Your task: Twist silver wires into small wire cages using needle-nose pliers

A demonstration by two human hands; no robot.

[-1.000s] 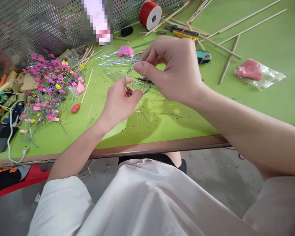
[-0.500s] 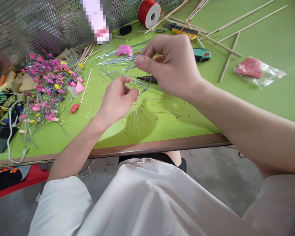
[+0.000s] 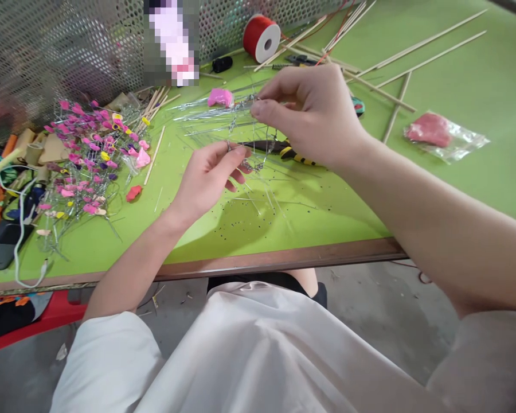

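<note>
While aloft, wirework [image 3: 257, 167] btwn hands [image 3: 205, 179] [image 3: 317, 113]

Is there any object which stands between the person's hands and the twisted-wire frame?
Nothing visible does: the left hand and the right hand both pinch the twisted-wire frame directly. The yellow-and-black pliers lie on the green tabletop behind the frame, not between it and the fingers.

Two hands [image 3: 208, 175], seemingly one wire frame [image 3: 254, 133], one red spool [image 3: 258, 35], one coral packet [image 3: 430, 131]
</note>
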